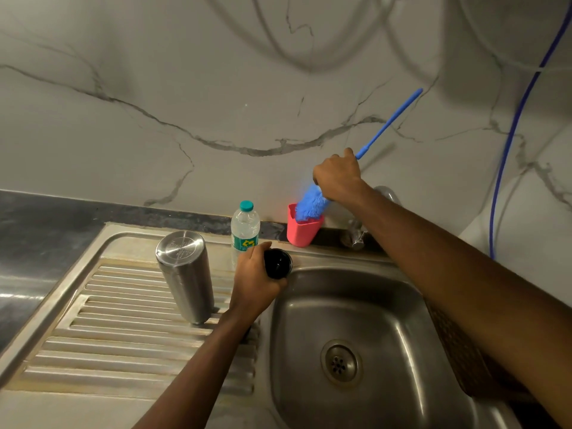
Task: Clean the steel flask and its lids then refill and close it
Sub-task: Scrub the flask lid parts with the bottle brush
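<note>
1. Steel flask [185, 274], centre left: inverted, base up, on the ribbed drainboard [123, 320]; touched by neither hand. Mouth down, presumably for draining.
2. Left hand [253, 283], centre of frame: fingers curled round a black lid [277, 263], hollow side facing up, held at the upper-left rim of the sink basin [387, 305]. Probably kept there so that drips fall into the basin.
3. Right hand [337, 178], right of centre and higher: closed in a full fist round the blue bottle brush [308, 204] just above the bristles, with the handle slanting toward the upper right. Bristle head in the mouth of the pink holder [301, 232] on the back ledge. Being drawn out or put back: impossible to tell.
4. Plastic water bottle [245, 227], capped and upright, just behind the left hand; apparently the refill supply.
5. Tap [356, 233], right of the holder, partly hidden by the right forearm; no running water visible.
6. Stage, as a judgement: cleaning in hand, refilling and closing not yet done. No second lid in view.
</note>
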